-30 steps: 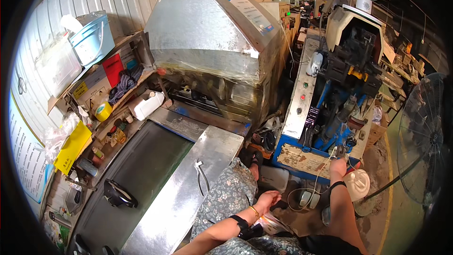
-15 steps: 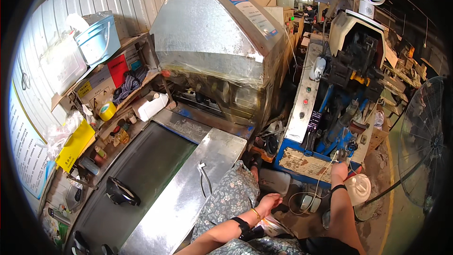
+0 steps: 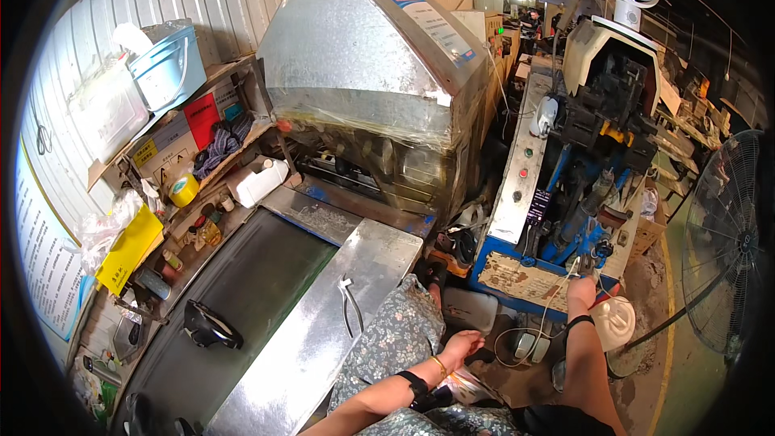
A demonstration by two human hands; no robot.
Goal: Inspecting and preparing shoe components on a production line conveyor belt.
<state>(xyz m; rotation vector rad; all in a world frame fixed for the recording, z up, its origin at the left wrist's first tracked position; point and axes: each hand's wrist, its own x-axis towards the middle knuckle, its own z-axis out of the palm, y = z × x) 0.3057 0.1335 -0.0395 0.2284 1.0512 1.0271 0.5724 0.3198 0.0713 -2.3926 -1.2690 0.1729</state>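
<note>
My right hand (image 3: 580, 291) reaches to the front corner of the blue machine (image 3: 529, 278), closed at its metal fittings beside a thin pale hose. What its fingers grip is hidden. Above my lap, my left hand (image 3: 462, 345) is held with its fingers curled inward; whether anything is in them cannot be seen. On the dark conveyor belt (image 3: 274, 274) to the left lies a black shoe (image 3: 211, 325), with more dark shoe pieces at the near end. Pincers (image 3: 350, 305) with long curved handles rest on the metal plate (image 3: 282, 363) beside the belt.
A large metal hood (image 3: 355, 48) covers the belt's far end. Along the left wall, a cluttered shelf holds a white jug (image 3: 258, 181) and yellow tape (image 3: 183, 190). At right are a white plastic container (image 3: 613, 323) and a big floor fan (image 3: 722, 242).
The black shoe has shifted slightly up and right along the belt, toward the hood; the pieces at the near end have shifted too. Both my hands stay nearly where they were.
</note>
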